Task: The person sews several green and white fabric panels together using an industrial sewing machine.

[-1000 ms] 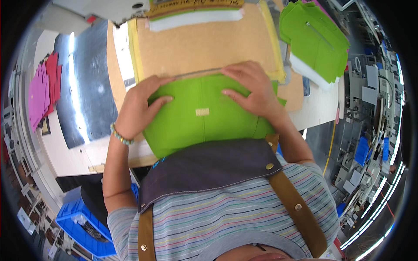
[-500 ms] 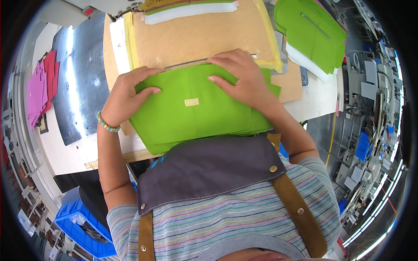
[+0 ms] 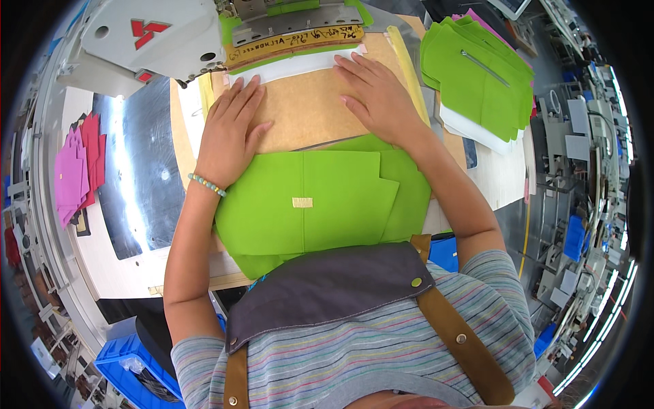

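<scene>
My left hand [image 3: 231, 133] lies flat on a tan board [image 3: 306, 112], its fingertips at the left end of a white strip [image 3: 293, 67]. At the strip's right end rest the fingertips of my right hand [image 3: 385, 99], with the fingers stretched out. Neither hand holds anything. A metal clamp bar [image 3: 300, 33] with a yellow-taped lower edge spans the board beyond the strip, and some green fabric shows around it. Close to my body lie overlapping green fabric panels [image 3: 272, 194], the top one bearing a small beige tape piece [image 3: 302, 202].
A white sewing machine head [image 3: 129, 41] overhangs the back left. Stacked green panels, one with a zipper [image 3: 485, 68], lie at the right. Pink pieces [image 3: 71, 177] and red pieces [image 3: 92, 146] sit left of a shiny metal plate [image 3: 133, 184]. A blue crate [image 3: 133, 368] stands below the table.
Both hands have let go of the green panels and moved away from me onto the board. The panels now lie nearer my body, and more of the machine and clamp shows.
</scene>
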Action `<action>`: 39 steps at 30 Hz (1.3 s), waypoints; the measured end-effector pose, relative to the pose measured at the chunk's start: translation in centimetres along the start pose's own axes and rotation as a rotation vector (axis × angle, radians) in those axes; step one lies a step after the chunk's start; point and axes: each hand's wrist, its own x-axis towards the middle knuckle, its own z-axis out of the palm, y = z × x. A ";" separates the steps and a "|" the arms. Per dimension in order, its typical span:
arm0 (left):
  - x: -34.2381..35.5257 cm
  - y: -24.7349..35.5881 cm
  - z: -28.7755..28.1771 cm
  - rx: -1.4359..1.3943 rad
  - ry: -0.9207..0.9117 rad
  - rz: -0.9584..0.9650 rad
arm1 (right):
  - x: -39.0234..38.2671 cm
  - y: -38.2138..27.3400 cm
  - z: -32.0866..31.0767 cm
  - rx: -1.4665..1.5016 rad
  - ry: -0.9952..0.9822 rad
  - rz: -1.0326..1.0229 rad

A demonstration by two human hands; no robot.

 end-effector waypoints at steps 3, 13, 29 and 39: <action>0.3 -0.1 0.0 -0.001 -0.007 0.005 | 0.2 0.1 0.1 -0.036 -0.015 0.021; 0.4 -0.2 0.0 0.011 -0.015 0.008 | 0.4 -0.1 -0.1 -0.023 -0.011 0.025; -0.2 -0.3 -0.1 -0.015 -0.025 -0.012 | 0.1 -0.2 0.1 -0.035 -0.041 0.025; -2.6 -0.4 -2.5 -0.401 0.045 -0.042 | -3.7 0.5 -4.6 0.390 0.024 0.157</action>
